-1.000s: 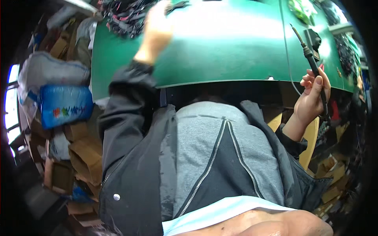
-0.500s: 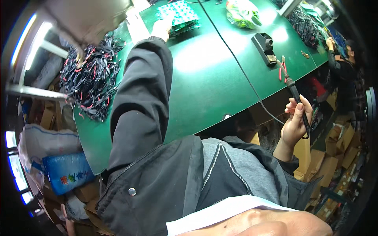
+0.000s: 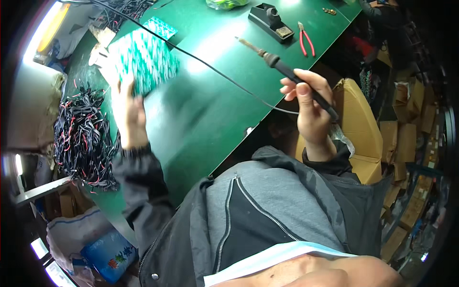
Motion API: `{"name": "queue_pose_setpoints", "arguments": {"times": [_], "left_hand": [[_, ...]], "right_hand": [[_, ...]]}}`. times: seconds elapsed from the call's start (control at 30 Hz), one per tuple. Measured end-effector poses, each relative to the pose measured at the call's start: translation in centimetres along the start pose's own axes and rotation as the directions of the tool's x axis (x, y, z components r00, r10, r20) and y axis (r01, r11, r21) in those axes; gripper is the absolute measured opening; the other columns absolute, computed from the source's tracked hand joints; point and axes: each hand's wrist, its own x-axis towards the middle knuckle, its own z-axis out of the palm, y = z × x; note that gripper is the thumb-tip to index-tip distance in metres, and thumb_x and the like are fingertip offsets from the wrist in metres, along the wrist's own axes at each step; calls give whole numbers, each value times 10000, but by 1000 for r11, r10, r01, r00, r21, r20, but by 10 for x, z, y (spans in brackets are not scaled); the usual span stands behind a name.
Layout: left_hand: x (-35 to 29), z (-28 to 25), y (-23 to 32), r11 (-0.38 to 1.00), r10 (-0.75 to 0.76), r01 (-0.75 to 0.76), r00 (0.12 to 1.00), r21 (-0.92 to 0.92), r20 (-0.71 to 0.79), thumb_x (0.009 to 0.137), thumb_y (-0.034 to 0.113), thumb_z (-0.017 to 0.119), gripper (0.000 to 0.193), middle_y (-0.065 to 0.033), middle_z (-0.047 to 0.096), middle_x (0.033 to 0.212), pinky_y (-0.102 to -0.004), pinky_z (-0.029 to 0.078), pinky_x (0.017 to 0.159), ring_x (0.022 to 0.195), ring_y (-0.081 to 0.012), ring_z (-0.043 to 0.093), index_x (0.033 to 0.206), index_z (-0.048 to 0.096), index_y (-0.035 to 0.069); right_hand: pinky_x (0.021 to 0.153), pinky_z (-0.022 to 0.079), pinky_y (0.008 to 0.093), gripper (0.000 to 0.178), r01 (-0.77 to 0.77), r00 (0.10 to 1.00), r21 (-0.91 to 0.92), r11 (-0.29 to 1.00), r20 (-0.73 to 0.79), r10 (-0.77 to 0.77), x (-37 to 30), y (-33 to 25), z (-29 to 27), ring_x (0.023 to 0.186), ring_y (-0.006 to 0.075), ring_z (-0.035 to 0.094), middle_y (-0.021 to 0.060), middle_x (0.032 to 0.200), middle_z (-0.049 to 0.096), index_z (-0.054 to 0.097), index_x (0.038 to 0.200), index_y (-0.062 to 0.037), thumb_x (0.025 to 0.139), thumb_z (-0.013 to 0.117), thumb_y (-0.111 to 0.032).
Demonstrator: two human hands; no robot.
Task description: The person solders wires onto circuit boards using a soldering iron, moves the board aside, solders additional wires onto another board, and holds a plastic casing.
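Observation:
My left hand [image 3: 130, 107] grips the near left edge of a green-and-white circuit board panel [image 3: 143, 60], tilted up over the table and smeared by motion. Just beyond it, another green board [image 3: 161, 27] shows at the panel's far corner. My right hand [image 3: 313, 107] is wrapped around the black handle of a soldering iron [image 3: 287, 71], raised over the table's near edge. Its bare metal tip points up and to the left, away from the panel. The iron's black cord [image 3: 210, 64] crosses above the table and passes in front of the panel.
A heap of black and red wires [image 3: 83, 138] lies at the table's left edge. A black soldering iron stand [image 3: 270, 21] and red-handled pliers [image 3: 306, 42] lie at the far right on the green table [image 3: 201, 119]. Cardboard boxes [image 3: 358, 129] stand right of me.
My left hand has come back toward me from the far stack, bringing a circuit board panel. My right hand and the soldering iron have moved left, away from the pliers. The whole view has turned.

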Motion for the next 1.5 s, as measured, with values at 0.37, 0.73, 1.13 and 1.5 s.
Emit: {"name": "queue_pose_setpoints", "arguments": {"times": [0.37,0.73,1.13,1.5], "left_hand": [[-91,-115,-24,638,77,50,989,769,-128,979,429,655,633,-139,645,1316,-326,503,881,1074,-198,639,1407,557,-26],[-170,-79,-12,981,-23,22,1000,192,4,961,249,723,559,-159,641,1307,-373,559,927,1164,-243,638,1402,502,-14],[-216,-92,-31,828,74,-17,994,561,-79,988,296,704,410,-71,662,960,-257,509,668,741,-117,605,1243,599,-7],[-92,-94,-36,782,-144,137,989,608,-38,957,340,704,559,-38,666,997,-252,532,678,799,-97,630,1389,579,9]], "right_hand": [[903,536,357,419,323,859,32,946,410,-307,-48,29,119,994,273,658,157,1174,638,620,1233,-33,866,817,-79],[951,543,386,588,251,860,11,968,457,-228,-73,42,174,1109,291,673,158,1225,636,569,1330,-49,829,865,-135],[1063,455,445,696,342,705,-196,919,701,-113,-110,1,67,1251,373,581,193,1328,585,556,1350,-45,756,900,-161],[992,514,453,748,360,767,-227,905,624,-148,-119,17,92,1174,397,610,236,1346,555,582,1320,-113,698,934,-336]]}}
